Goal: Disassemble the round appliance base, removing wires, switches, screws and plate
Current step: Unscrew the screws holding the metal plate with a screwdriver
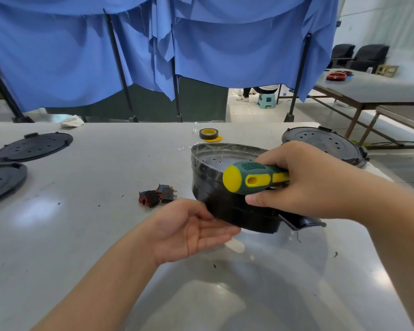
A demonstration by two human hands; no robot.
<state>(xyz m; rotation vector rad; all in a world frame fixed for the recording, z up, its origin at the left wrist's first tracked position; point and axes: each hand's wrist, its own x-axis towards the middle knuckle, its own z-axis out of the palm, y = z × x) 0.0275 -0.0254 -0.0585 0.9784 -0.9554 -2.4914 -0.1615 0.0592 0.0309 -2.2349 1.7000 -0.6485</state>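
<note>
No readable text, label, brand or number anywhere in view.

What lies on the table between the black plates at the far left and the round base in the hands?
In the head view, a small pile of black and red switches lies between the plates and the base; otherwise bare table.

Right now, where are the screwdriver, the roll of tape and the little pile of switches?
screwdriver (247,178): head view, on its green and yellow handle.
roll of tape (208,134): head view, on the roll's black outer side.
pile of switches (157,196): head view, on the black body of one switch.
</note>
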